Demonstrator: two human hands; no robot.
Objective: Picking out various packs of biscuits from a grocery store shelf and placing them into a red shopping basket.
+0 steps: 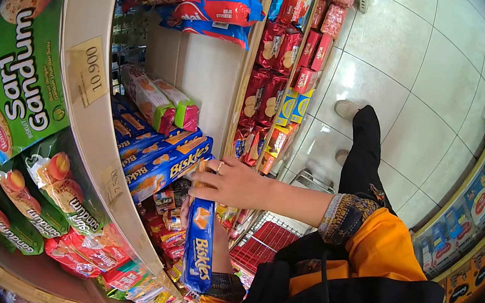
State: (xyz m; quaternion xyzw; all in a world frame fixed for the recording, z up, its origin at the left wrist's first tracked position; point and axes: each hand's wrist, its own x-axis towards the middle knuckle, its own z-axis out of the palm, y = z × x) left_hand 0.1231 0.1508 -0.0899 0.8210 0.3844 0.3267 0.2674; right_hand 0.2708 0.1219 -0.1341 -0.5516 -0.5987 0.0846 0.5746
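A long blue packet of Biskies sandwich biscuits (pixel 200 246) is held between both hands, over the shelf's edge. My right hand (pixel 223 181), with a ring on one finger, is closed around the packet's upper end. My left hand (pixel 215 234) grips it from behind and below, mostly hidden by the packet. Beside the right fingertips, more blue Biskies packets (pixel 177 166) lie stacked on the shelf. Two white and pink biscuit packets (pixel 158 100) lie on and beside that stack. Blue and red packets of jam biscuits (pixel 214 7) are piled farther along the same shelf.
Green biscuit bags (pixel 30 66) fill the near left shelf behind a curved shelf rail (pixel 97 43) with price tags. Red packets and boxes (pixel 277 51) stand in lower rows. A wire basket (pixel 265 245) is by my body. More stocked shelving (pixel 460 223) stands across the tiled floor (pixel 386 55).
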